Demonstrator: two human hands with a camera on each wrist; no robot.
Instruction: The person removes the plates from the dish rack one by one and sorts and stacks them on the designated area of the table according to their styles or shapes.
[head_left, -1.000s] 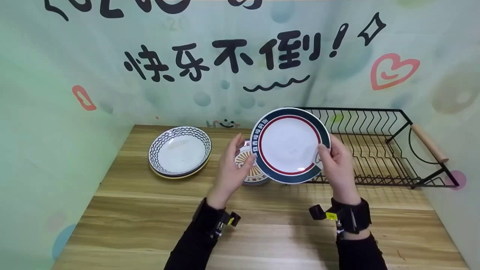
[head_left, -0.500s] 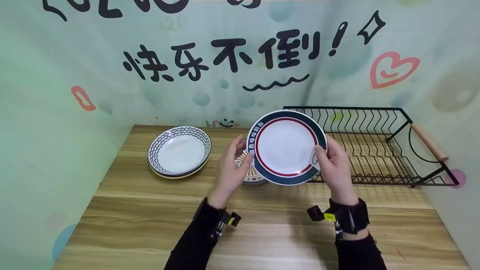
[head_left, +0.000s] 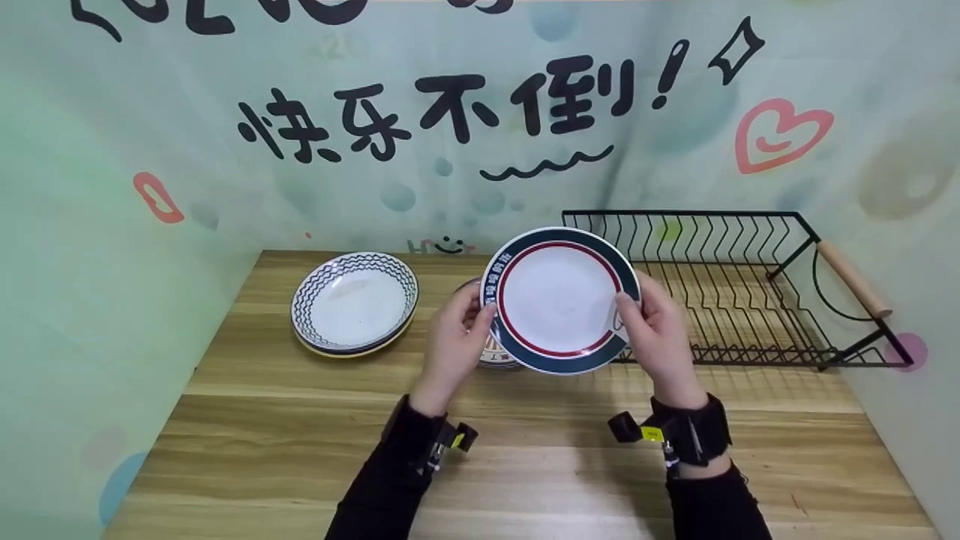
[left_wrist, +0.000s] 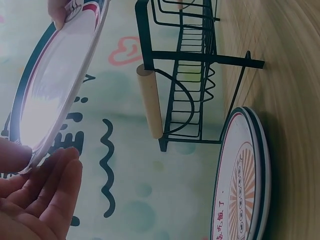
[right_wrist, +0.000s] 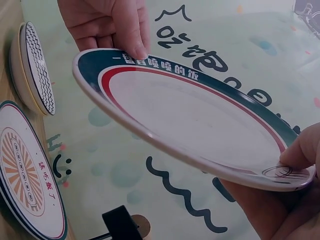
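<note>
A white plate point(head_left: 559, 300) with a dark teal rim and a red ring is held up, tilted toward the head camera. My right hand point(head_left: 660, 330) pinches its right edge, thumb on the face and fingers behind. At the opposite edge my left hand point(head_left: 454, 341) pinches the rim, its thumb point(right_wrist: 131, 35) on the printed lettering in the right wrist view. Beneath and behind the held plate stands a short stack of plates point(left_wrist: 240, 190), the top one bearing an orange sunburst print. The held plate hides most of that stack in the head view.
A black wire dish rack point(head_left: 735, 300) with a wooden handle point(head_left: 855, 279) stands at the back right. Two stacked bowls point(head_left: 355, 304), the upper with a wavy black rim pattern, sit at the back left of the wooden table point(head_left: 300, 442). A printed cloth backdrop point(head_left: 420, 45) rises behind.
The held plate has moved a little left and down, along with my right hand. My left hand has gone from beside the rim to pinching it.
</note>
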